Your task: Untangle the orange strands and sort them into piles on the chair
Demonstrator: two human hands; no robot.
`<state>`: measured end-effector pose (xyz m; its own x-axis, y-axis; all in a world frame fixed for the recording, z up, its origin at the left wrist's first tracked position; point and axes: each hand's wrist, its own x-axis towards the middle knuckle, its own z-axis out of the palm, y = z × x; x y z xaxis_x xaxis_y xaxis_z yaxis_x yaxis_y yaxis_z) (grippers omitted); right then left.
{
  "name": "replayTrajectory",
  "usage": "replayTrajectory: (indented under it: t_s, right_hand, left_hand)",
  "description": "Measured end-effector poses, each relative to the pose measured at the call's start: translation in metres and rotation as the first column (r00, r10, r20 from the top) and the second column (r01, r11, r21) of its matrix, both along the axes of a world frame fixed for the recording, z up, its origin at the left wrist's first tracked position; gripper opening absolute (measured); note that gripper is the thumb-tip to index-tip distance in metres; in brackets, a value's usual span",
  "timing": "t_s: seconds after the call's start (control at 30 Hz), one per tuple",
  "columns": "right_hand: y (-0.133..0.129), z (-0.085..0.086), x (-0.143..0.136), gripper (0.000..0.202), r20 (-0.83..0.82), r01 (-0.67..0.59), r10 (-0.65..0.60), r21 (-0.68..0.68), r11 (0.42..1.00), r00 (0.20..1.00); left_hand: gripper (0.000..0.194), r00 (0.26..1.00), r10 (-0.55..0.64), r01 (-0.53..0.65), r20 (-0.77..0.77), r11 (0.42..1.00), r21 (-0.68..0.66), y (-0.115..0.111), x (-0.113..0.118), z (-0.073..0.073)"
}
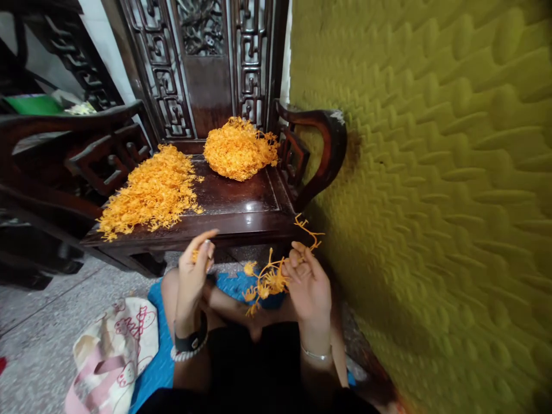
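My left hand [196, 261] is in front of the chair's edge, thumb and fingers closed around a small orange piece [195, 256] that is mostly hidden. Level with it on the right, my right hand [309, 282] has its fingers curled around a branching orange plastic strand [268, 282]. Several spidery, claw-like pieces hang from the strand to the left, and a thin bare end sticks out above the fingers. On the seat beyond my hands lie a loose spread pile of orange plastic pieces [153, 192] at left and a rounder heap of orange plastic pieces [239, 150] at the back.
The dark carved wooden chair [241, 201] has curved armrests on both sides. A yellow-green padded wall [431, 201] rises close on the right. A cloth bag with pink straps [125, 339] lies on the floor at left, beside the blue foam mat [155, 368] under my crossed legs.
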<state>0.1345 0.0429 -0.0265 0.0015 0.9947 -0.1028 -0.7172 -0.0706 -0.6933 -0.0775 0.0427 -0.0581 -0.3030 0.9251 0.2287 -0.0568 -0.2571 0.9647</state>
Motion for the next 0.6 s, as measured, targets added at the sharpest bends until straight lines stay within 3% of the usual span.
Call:
replayTrajectory:
  t_s: [0.13,0.27,0.33,0.4,0.5,0.6]
  right_hand:
    - [-0.004,0.000,-0.001,0.019,-0.115,0.008,-0.010,-0.025,1.000,0.993]
    - [-0.003,0.000,0.003,0.019,-0.139,0.030,-0.033,-0.018,0.999,0.990]
    - [-0.002,-0.001,0.001,0.018,-0.118,0.039,-0.039,-0.001,0.999,0.992]
    - [-0.001,-0.002,-0.001,0.016,-0.105,0.050,-0.049,0.009,0.999,0.993]
    - [0.002,-0.006,-0.004,0.015,-0.058,0.055,-0.054,0.020,0.998,0.997]
    - [0.004,-0.011,-0.002,0.021,0.092,0.096,-0.101,0.061,0.994,0.991]
  left_hand:
    - [0.035,0.954,-0.272,0.263,-0.128,0.961,-0.079,0.007,0.029,0.001]
    - [0.048,0.900,-0.413,0.406,-0.138,0.911,-0.080,0.005,0.037,0.002]
    - [0.052,0.866,-0.484,0.466,-0.127,0.873,-0.147,0.005,0.039,-0.001]
    - [0.043,0.827,-0.552,0.517,-0.111,0.822,-0.239,0.007,0.040,-0.004]
    - [0.026,0.831,-0.548,0.502,-0.095,0.813,-0.296,0.009,0.040,-0.006]
    - [0.023,0.895,-0.441,0.412,-0.065,0.875,-0.255,0.008,0.032,-0.001]
